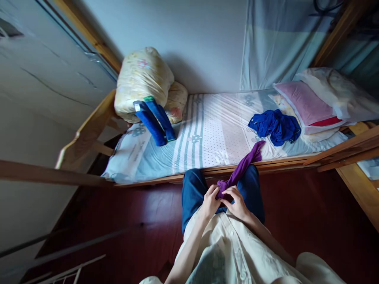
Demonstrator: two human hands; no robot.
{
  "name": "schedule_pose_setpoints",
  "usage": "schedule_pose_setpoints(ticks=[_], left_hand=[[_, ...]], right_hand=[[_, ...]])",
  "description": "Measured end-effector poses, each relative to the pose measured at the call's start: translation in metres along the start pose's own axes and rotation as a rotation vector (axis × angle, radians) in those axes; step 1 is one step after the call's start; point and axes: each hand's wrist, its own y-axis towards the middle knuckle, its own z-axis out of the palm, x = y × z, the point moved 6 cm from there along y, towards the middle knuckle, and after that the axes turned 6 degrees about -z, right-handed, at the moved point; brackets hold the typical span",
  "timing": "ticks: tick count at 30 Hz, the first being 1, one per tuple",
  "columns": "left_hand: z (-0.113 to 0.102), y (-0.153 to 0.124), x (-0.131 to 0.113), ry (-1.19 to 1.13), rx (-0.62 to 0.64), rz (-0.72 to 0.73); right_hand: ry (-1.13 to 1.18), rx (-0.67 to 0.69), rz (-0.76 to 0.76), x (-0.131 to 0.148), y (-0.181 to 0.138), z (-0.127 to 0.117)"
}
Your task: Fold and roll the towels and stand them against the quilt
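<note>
A long purple cloth (pixel 244 165) stretches in a loose twist from my lap up onto the bed's front edge. Its near end is bunched up between my two hands, above my knees. My left hand (pixel 211 202) has its fingers closed on the left side of that bunch. From the right, my right hand (pixel 236 203) pinches the same end with bent fingers. The fingers partly hide the gathered end. On the bed beyond the cloth's far end lies a crumpled blue garment (pixel 275 125).
Two blue rolls of cloth (pixel 155 121) lean against a bundled floral quilt (pixel 143 83) at the bed's left. Pillows (pixel 308 102) are stacked at the right end. The bed (pixel 213 134) has a wooden front edge, and a wooden rail (pixel 346 144) crosses at right.
</note>
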Motion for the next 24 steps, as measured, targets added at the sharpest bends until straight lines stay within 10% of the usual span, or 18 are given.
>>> schedule_pose_setpoints(ticks=[11, 24], left_hand=[[-0.061, -0.016, -0.03, -0.201, -0.092, 0.044], [-0.134, 0.016, -0.026, -0.121, -0.338, -0.008]], right_hand=[[0.035, 0.547, -0.071, -0.003, 0.05, 0.011], [-0.087, 0.165, 0.1, 0.015, 0.071, -0.059]])
